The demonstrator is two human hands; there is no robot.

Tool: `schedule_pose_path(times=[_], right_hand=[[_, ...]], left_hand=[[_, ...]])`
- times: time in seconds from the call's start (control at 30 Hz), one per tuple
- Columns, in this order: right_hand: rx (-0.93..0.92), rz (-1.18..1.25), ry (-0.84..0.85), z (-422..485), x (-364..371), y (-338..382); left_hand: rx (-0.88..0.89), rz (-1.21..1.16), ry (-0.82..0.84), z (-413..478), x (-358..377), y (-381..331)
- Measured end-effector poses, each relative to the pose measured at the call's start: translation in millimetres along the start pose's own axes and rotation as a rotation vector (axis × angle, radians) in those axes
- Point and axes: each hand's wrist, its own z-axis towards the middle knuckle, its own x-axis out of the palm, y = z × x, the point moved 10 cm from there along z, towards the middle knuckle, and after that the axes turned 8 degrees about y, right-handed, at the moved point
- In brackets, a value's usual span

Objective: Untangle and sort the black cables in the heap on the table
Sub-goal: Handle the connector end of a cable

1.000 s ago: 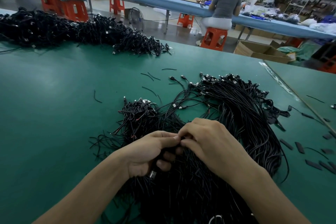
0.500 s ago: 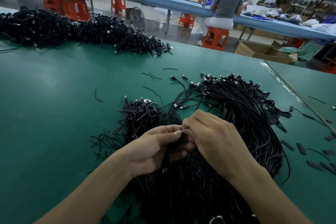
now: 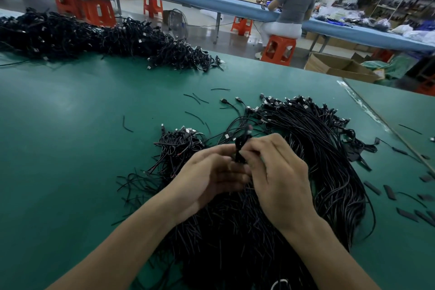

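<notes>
Two hands meet at the centre of the frame above a heap of black cables (image 3: 317,148) spread across a green bench (image 3: 70,148). The left hand (image 3: 211,179) and the right hand (image 3: 280,179), fingers curled, both pinch a small bunch of cables (image 3: 241,146), held upright between them just over the heap. The heap fans from bottom centre toward centre right, with connector ends lying along its far edge. A smaller tangle (image 3: 179,146) sits just left of the hands. Short black offcuts (image 3: 389,192) lie scattered near the right edge. A second, long pile of cables (image 3: 94,37) runs along the bench at upper left. At upper right, a person in a grey top (image 3: 294,4) sits on an orange stool (image 3: 279,49) at a blue bench (image 3: 235,6).
</notes>
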Motion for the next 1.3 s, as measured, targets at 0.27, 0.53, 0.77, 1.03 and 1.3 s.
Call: schedule_pose_path(times=[0.27,0.53,0.77,1.03,1.3], right_hand=[[0.162,0.307,-0.004,-11,18,-14],[0.248,0.417,0.155,-5,31,-23],[0.353,0.449,0.161,-10,32,-37],[0.347,0.519,0.078,-4,24,-39],[0.18,0.401,0.141,-8,21,-19]], left_hand=[[0.202,-0.119,-0.116,-1,-1,-28],[0.294,0.04,-0.038,-8,7,-39],[0.407,0.515,-0.132,-20,6,-50],[0.387,0.953,-0.242,-22,4,-42],[0.122,0.458,-0.139,-8,-8,-17]])
